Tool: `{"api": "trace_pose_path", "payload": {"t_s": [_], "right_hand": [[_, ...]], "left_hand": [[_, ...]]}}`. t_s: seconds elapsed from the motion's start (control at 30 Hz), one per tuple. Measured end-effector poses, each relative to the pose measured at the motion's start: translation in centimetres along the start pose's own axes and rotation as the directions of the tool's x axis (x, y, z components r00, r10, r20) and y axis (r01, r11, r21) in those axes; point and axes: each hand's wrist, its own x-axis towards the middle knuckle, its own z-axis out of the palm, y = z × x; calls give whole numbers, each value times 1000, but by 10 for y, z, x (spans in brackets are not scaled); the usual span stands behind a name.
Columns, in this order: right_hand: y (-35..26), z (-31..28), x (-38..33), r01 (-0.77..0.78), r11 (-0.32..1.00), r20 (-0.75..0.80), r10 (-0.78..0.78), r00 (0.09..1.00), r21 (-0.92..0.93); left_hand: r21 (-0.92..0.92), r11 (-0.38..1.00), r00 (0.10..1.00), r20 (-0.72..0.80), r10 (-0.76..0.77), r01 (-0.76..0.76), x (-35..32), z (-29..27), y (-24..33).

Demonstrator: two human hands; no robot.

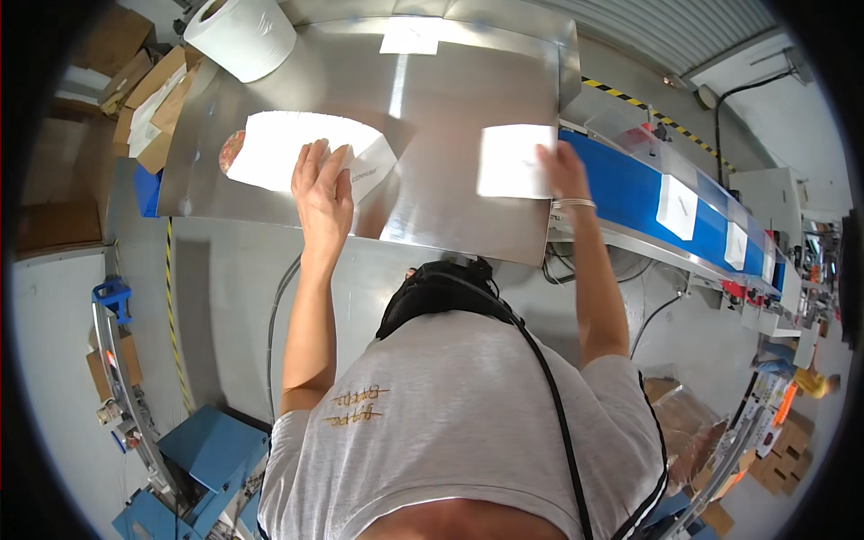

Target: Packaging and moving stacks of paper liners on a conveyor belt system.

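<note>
A long row of white flat packets (270, 166) leans fanned out on the left of the steel table, with a reddish patterned piece (232, 152) at its left end. My left hand (324, 193) rests on the right part of this row, fingers stretched and slightly apart. At the table's right edge lies a single white packet (513, 162), a little blurred. My right hand (565, 171), smeared by motion, has its fingers over that packet's right side; the thumb is hard to make out.
A blue conveyor belt (621, 184) runs off to the right, carrying several white packets such as this one (677, 207), beside a clear guard. A big white roll (241, 38) and another white packet (409, 36) sit at the back of the steel table (441, 99). Cardboard boxes (155, 112) stand left.
</note>
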Motion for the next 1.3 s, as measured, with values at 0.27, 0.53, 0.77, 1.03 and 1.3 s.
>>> {"api": "trace_pose_path", "payload": {"t_s": [0.27,0.53,0.77,1.03,1.3], "right_hand": [[46,-72,19,41,754,-412,-403,817,-656],[-112,98,-4,429,879,565,-466,681,207],[-93,109,-4,73,917,649,-333,684,393],[22,-1,10,93,992,-216,-74,973,79],[48,-65,18,-4,680,-432,-461,775,-733]], "left_hand": [[-16,1000,999,-34,16,-16,0,5,5],[-18,996,996,-22,84,-85,-1,4,-1],[-42,999,998,58,20,-18,8,-6,1],[22,1000,1000,-4,4,-4,8,-5,-17],[-12,999,998,-56,34,-34,8,5,-16]]}}
